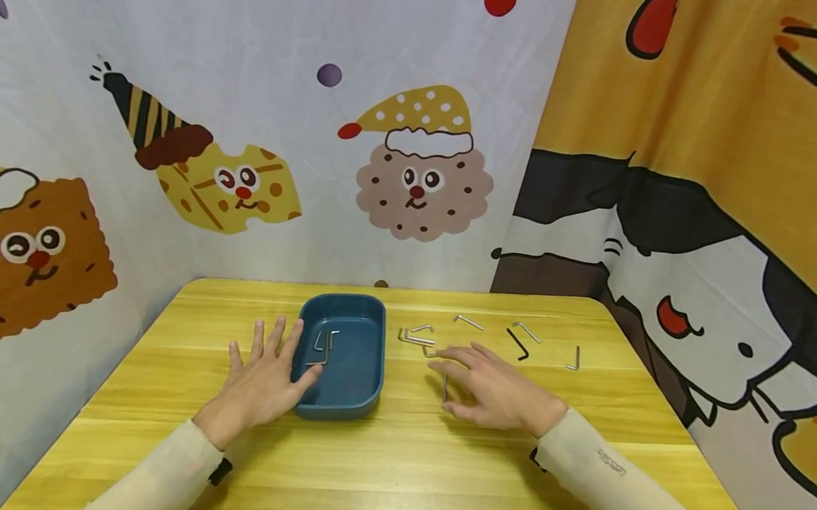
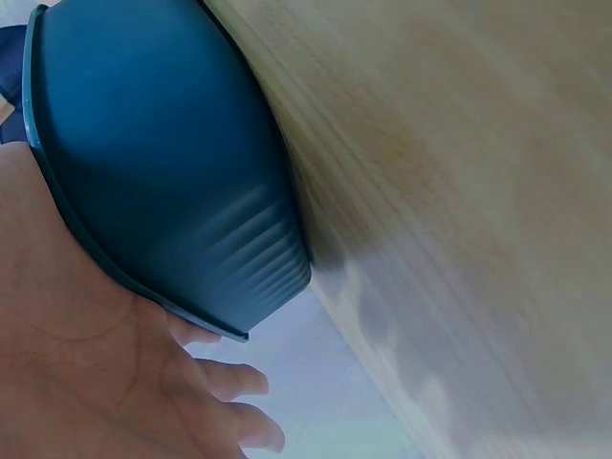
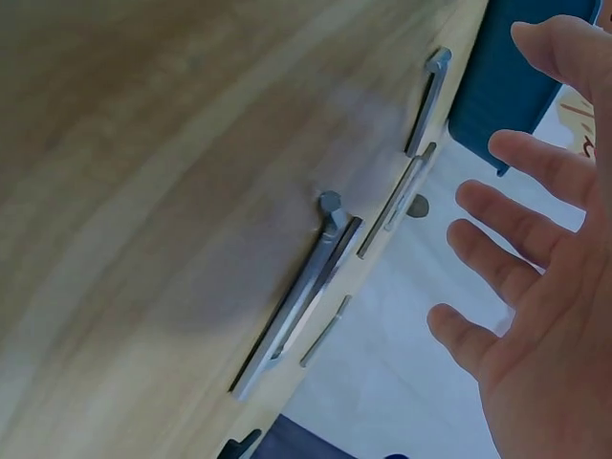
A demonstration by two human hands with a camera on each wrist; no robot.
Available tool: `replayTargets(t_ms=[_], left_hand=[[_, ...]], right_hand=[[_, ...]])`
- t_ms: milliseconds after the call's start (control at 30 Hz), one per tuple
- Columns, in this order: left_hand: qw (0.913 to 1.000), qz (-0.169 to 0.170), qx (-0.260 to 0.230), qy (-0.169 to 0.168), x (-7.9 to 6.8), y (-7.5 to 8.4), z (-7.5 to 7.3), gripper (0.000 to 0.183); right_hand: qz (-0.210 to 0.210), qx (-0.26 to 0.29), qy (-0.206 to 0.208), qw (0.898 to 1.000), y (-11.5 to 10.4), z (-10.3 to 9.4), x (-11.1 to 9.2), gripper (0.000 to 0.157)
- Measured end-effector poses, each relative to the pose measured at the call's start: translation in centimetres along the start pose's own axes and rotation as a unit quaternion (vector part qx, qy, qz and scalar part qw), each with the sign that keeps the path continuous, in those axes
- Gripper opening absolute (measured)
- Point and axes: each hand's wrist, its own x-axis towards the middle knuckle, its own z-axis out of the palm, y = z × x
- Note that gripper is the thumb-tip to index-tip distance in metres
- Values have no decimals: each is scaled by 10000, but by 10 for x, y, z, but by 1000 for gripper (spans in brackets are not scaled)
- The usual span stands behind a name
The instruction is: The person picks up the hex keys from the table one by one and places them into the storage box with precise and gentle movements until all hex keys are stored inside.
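A blue rectangular tray stands on the table with several L-shaped hex keys lying in its left half. My left hand, fingers straight and spread, lies along the tray's left rim, the thumb reaching over the inside. The left wrist view shows the palm against the rim. Over the table right of the tray is my right hand, its fingers loosely bent and apart, holding nothing. One hex key shows partly beneath its fingers. More silver hex keys lie just beyond the fingertips.
Farther right on the wooden table are a black hex key and a silver hex key. Two more silver ones, a left hex key and a right hex key, lie toward the back. A printed curtain hangs behind.
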Motion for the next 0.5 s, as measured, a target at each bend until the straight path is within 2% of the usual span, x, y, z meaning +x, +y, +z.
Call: replayTargets(t_ms=[267, 500], left_hand=[[10000, 2, -13, -17, 0, 0, -1, 99], [10000, 7, -9, -18, 1, 0, 0, 99]], right_hand=[[3, 90, -113, 9999, -1, 3, -6, 71], [46, -146, -263, 9995, -1, 7, -7, 67]])
